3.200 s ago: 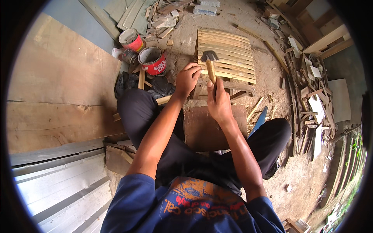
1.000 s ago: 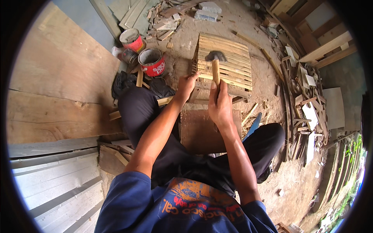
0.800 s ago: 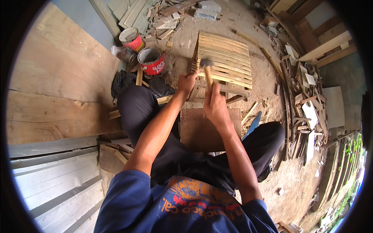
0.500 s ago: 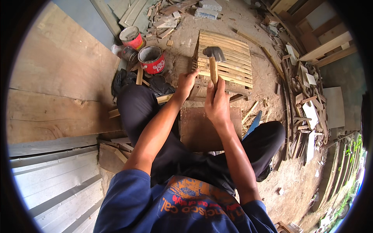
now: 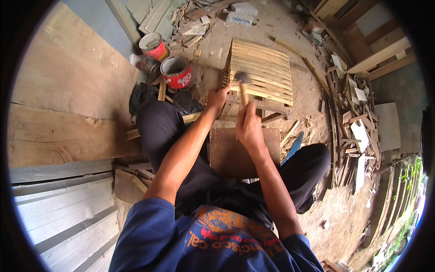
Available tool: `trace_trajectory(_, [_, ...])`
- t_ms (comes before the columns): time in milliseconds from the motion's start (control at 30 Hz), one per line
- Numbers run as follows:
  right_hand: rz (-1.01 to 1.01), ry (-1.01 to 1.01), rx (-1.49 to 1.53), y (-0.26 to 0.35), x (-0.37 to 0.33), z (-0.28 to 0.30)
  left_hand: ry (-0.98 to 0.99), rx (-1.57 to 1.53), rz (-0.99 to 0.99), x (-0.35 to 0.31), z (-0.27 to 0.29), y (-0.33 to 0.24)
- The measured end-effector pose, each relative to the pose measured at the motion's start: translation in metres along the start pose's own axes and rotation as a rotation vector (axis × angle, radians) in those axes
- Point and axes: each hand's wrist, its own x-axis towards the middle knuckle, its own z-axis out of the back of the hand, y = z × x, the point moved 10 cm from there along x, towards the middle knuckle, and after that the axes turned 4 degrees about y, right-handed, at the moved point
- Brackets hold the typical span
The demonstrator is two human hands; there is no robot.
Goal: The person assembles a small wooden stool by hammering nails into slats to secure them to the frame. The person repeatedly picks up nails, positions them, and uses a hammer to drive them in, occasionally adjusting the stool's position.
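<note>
A hammer (image 5: 244, 93) with a wooden handle and dark metal head is gripped in my right hand (image 5: 250, 128). Its head, blurred by motion, is over the near left part of a slatted wooden piece (image 5: 265, 68), made of several light strips laid side by side on a frame. My left hand (image 5: 218, 97) is closed at the near left corner of this piece, fingertips pinched by the end of a slat. Whatever lies between those fingertips is too small to make out. Between my knees is a flat brown board (image 5: 240, 152).
Two red paint cans, one nearer (image 5: 176, 72) and one farther (image 5: 153, 45), stand at the left beside a black plastic bag (image 5: 144, 94). A blue tool part (image 5: 294, 147) shows by my right knee. Scrap wood (image 5: 355, 131) is piled along the right, and pale blocks (image 5: 240, 18) lie at the back.
The hammer and my right hand have come down, toward me and slightly left, and the head is now blurred. My left hand stays at the slat corner.
</note>
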Motion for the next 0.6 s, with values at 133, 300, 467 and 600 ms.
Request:
trace_trajectory(133, [-0.012, -0.032, 0.051, -0.005, 0.003, 0.002, -0.003, 0.186, 0.082, 0.015, 0.015, 0.016])
trace_trajectory(300, [-0.018, -0.062, 0.173, 0.022, 0.001, 0.015, 0.089, 0.068, -0.025, 0.019, 0.014, 0.015])
trace_trajectory(467, [0.006, -0.006, 0.002, -0.006, 0.003, -0.008, -0.076, 0.109, 0.042, 0.021, 0.025, 0.035])
trace_trajectory(600, [0.026, -0.101, 0.100, 0.017, -0.004, 0.012, 0.247, 0.043, -0.036, 0.024, 0.009, 0.045])
